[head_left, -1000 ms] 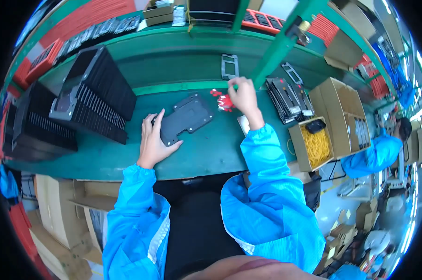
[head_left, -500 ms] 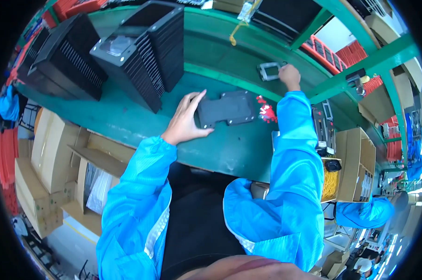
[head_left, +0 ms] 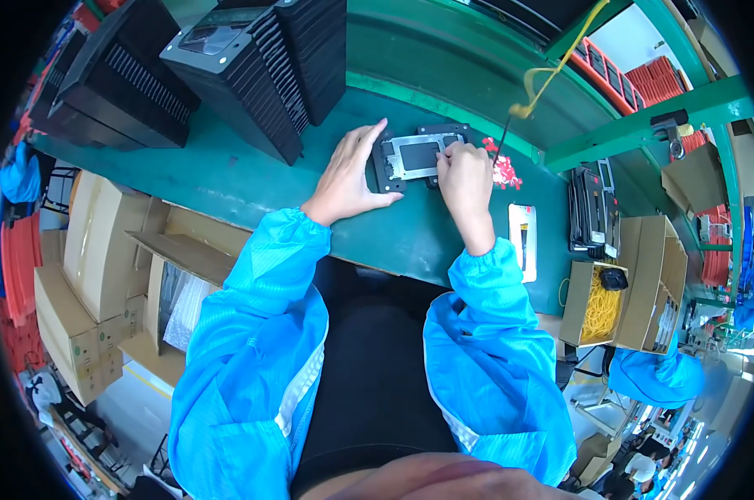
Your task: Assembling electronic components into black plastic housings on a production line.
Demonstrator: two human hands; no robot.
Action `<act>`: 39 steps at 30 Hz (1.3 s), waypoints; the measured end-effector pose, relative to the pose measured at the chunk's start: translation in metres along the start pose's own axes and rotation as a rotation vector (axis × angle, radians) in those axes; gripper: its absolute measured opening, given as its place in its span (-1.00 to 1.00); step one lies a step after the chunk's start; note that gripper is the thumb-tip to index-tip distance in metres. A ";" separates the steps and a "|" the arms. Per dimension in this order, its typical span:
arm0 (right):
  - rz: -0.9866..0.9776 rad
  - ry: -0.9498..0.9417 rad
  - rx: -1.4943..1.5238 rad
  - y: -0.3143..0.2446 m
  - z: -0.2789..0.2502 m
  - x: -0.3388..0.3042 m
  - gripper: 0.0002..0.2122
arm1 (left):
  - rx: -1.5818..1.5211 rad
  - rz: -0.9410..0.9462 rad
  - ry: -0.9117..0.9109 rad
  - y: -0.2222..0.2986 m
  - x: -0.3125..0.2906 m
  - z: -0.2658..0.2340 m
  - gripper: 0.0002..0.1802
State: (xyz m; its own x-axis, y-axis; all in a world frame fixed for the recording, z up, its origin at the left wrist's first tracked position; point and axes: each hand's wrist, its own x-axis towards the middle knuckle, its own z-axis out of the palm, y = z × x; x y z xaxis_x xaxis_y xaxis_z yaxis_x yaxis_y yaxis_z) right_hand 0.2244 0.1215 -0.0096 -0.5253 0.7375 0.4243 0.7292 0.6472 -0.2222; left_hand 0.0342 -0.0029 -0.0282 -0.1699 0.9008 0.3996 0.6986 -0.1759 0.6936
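A flat black tray-like block (head_left: 389,182) with small round inserts lies on the green workbench in front of me. Over it sits a silver rectangular metal frame (head_left: 396,166), slightly tilted to the block's edges. My right hand (head_left: 466,179) is closed, its fingers pinching the frame's right side; the fingertips partly cover that end. My left hand (head_left: 349,175) spreads thumb and fingers around the block's left end, the thumb by its near corner. Just beyond my right hand, small red and white pieces (head_left: 504,173) lie in a loose heap.
Tall stacks of black trays (head_left: 256,100) stand at the left. A yellow cord (head_left: 531,83) hangs above the red pieces, a thin dark rod below it. At right are a white card-like piece (head_left: 524,242), black flat parts (head_left: 589,212) and a box of yellow cord (head_left: 598,312).
My right hand has brought the silver frame from the back of the bench onto the black block. My left hand stays beside the block. The view has shifted slightly.
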 end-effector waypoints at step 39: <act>0.322 -0.258 1.288 -0.013 -0.117 -0.086 -0.86 | -1.410 -0.563 -0.607 0.115 -0.068 0.005 -0.39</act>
State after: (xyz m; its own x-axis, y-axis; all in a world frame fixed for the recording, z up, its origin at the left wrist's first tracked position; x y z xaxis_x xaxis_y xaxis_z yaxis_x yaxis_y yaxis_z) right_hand 0.3114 0.0274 0.0591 -0.5812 0.8120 0.0537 -0.0161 0.0546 -0.9984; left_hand 0.1296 -0.0826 0.0216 0.3511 0.9282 -0.1232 -0.5623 0.3143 0.7649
